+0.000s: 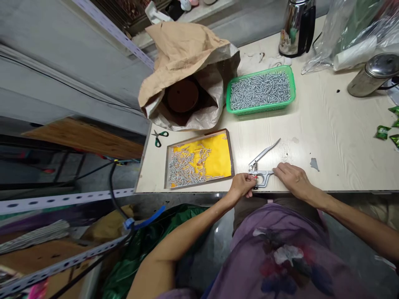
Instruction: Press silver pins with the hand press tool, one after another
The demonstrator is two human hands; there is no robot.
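A grey metal hand tool with a long raised lever, a coil spring and a looped frame lies near the table's front edge. At its left end, by a small red part, the fingers of my left hand are pinched together; what they hold is too small to make out. My right hand grips the right end of the tool's frame, fingers bent over it. Left of my left hand is a shallow tray with a yellow lining and many small silver metal pieces.
Behind stands a green basket full of similar silver pieces, beside an open brown paper sack. Green-handled scissors lie at the table's left edge. A kettle, a metal cup and a grey scrap are to the right.
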